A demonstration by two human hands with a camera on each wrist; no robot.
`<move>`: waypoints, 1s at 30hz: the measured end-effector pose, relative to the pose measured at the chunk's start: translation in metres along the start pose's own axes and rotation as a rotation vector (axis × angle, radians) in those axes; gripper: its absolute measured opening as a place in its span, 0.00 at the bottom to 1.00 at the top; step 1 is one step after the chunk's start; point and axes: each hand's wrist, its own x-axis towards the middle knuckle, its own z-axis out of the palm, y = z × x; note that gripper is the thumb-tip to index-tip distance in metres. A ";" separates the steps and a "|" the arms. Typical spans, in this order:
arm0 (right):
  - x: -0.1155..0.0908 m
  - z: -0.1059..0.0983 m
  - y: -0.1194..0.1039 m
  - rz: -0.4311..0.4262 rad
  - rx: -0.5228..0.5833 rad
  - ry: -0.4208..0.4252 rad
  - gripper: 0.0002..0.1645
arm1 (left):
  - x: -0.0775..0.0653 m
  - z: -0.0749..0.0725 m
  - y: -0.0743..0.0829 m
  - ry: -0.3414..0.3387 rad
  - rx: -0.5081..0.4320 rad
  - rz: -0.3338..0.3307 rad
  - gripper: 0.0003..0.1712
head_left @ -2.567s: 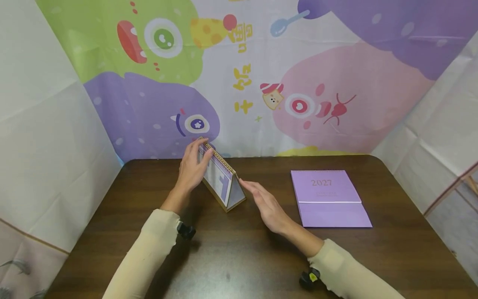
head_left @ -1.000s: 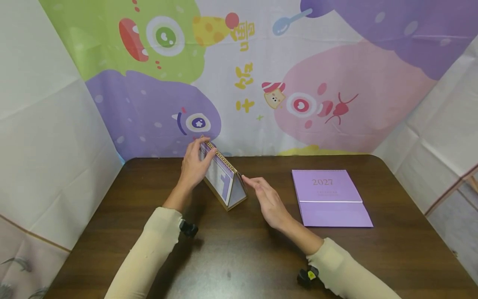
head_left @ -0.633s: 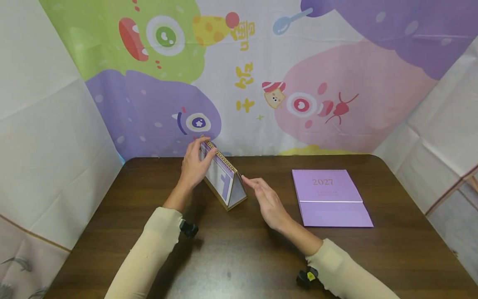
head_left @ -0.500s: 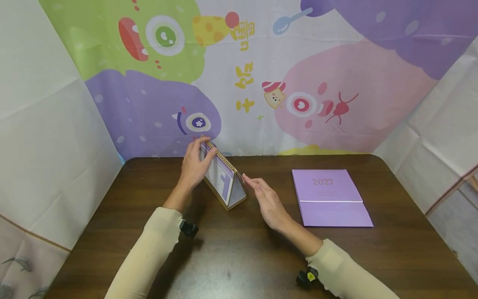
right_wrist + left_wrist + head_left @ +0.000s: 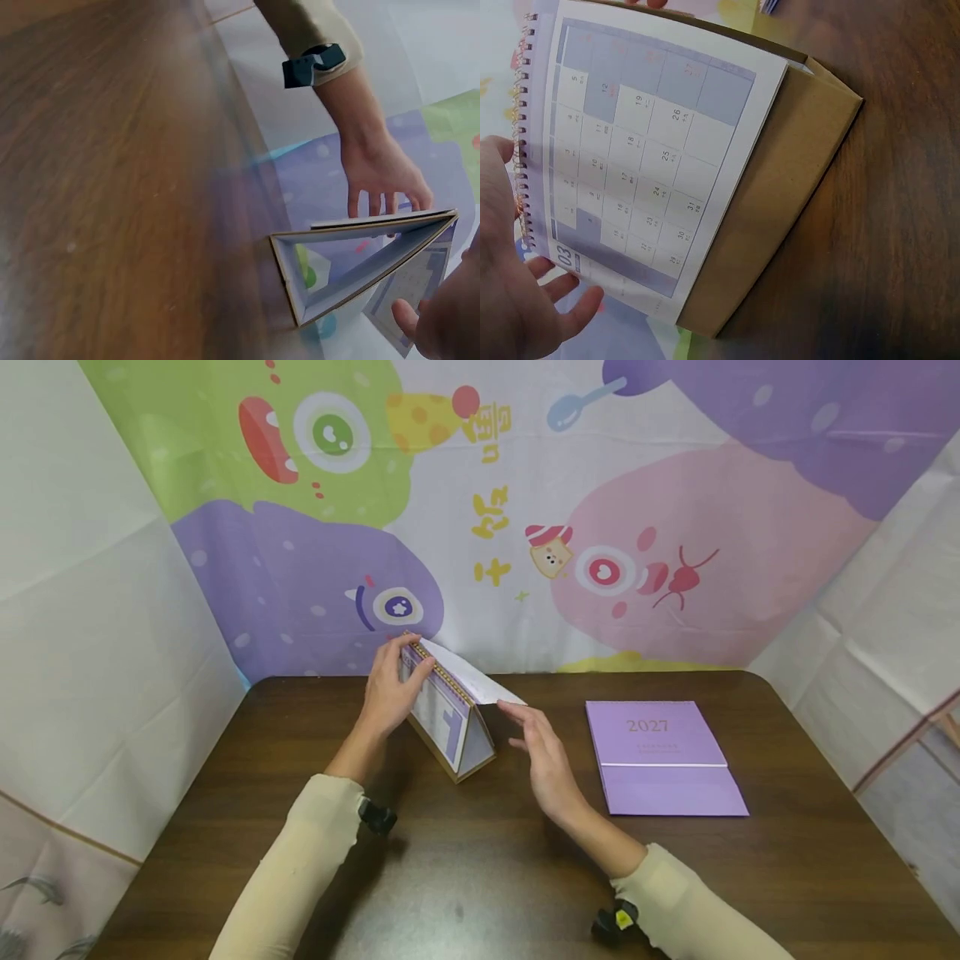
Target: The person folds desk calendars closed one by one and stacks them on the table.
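Observation:
A triangular desk calendar (image 5: 438,706) with a gold spiral binding stands at the back of the table, left of centre. My left hand (image 5: 393,685) holds its far end, thumb and fingers at the binding. Its near face, in the left wrist view, shows a month sheet (image 5: 622,165) marked 03 above a brown card base (image 5: 765,187). On the far side a white page (image 5: 465,675) stands lifted away from the stand. My right hand (image 5: 551,772) has its extended fingertips at that page's near edge, with the thumb apart. The right wrist view shows the hollow stand (image 5: 352,285) end-on.
A lilac 2027 calendar (image 5: 667,789) lies flat on the dark wooden table (image 5: 480,877), to the right. A cartoon-printed cloth (image 5: 495,610) hangs right behind the table's back edge. Black cameras (image 5: 377,818) are strapped at both wrists.
The far-side page has swung up and outward from the stand. My right hand has shifted slightly right along with it. The left hand and the lilac calendar stay in place.

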 end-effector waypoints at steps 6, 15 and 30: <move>0.007 0.003 -0.007 0.030 0.157 0.065 0.33 | 0.007 0.001 -0.013 -0.001 -0.113 0.056 0.36; 0.022 0.004 -0.020 0.069 0.436 0.074 0.36 | 0.022 0.002 -0.032 -0.034 -0.261 0.042 0.43; 0.026 0.013 -0.028 -0.105 0.249 -0.022 0.36 | 0.016 -0.015 -0.003 -0.080 -0.256 -0.055 0.48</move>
